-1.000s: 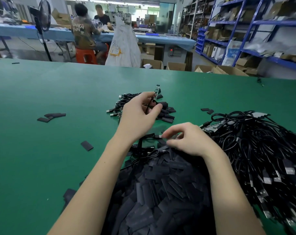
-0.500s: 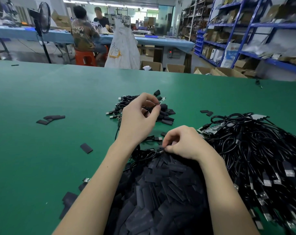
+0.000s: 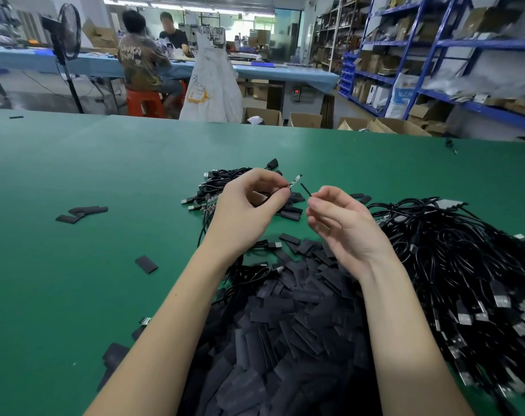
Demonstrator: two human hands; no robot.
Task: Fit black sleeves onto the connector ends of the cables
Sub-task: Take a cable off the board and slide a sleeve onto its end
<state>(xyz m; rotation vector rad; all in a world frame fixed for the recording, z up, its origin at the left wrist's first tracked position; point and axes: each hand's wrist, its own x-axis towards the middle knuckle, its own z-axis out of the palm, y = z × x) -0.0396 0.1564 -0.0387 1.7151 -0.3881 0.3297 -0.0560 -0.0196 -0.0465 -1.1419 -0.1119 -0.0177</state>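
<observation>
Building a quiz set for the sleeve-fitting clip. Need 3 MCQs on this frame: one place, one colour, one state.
1. Where is the big pile of black sleeves?
A. Between the forearms, near the camera
B. At the table's far edge
C. On the blue shelving

2. What colour is the table top?
A. Blue
B. Green
C. White

3. What is the right hand doing?
A. Resting flat on the table
B. Pinching one black sleeve
C. Gripping a cable bundle

Answers:
1 A: the heap lies between both forearms.
2 B: the surface is plainly green.
3 B: its fingertips hold a sleeve, apart from the connector end that the left hand pinches.
</observation>
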